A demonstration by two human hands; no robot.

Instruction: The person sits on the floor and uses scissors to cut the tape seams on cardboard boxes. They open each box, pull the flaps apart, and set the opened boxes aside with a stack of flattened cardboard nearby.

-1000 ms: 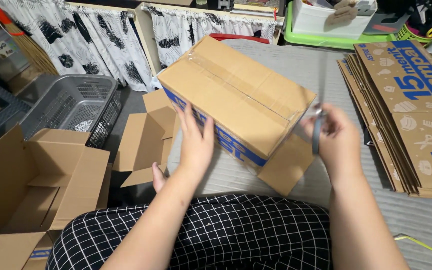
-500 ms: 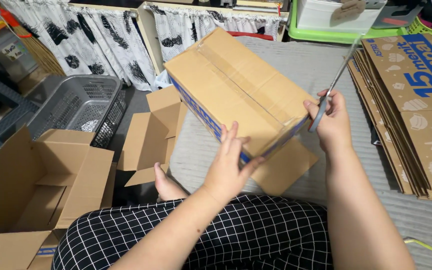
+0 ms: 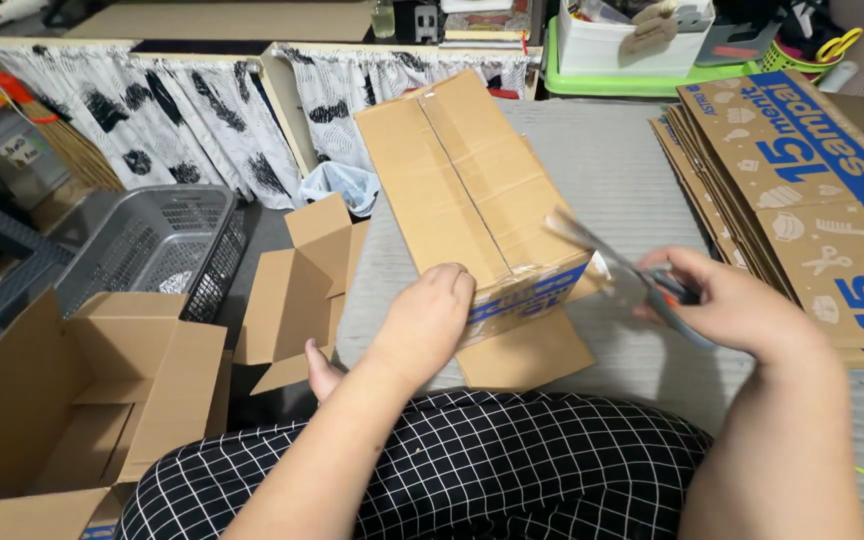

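Note:
A long brown cardboard box (image 3: pixel 462 190) with a blue printed side lies on the grey mat (image 3: pixel 622 190), its taped seam facing up. My left hand (image 3: pixel 430 318) presses on the box's near corner. My right hand (image 3: pixel 727 305) holds scissors (image 3: pixel 612 270) with an orange-and-grey grip; the blurred blades point left toward the near end of the box. A loose flap (image 3: pixel 527 352) sticks out flat below the box's near end.
A stack of flattened printed cartons (image 3: pixel 812 200) lies on the right. Open brown boxes sit at the left (image 3: pixel 52 400) and centre-left (image 3: pixel 302 285). A grey plastic basket (image 3: pixel 152 250) stands by the curtained shelf (image 3: pixel 212 110). A green tray with a white bin (image 3: pixel 642 50) is behind.
The box has turned so its long axis runs away from me. My left hand shifted onto its near corner. My right hand swung the scissors down toward the box's near end.

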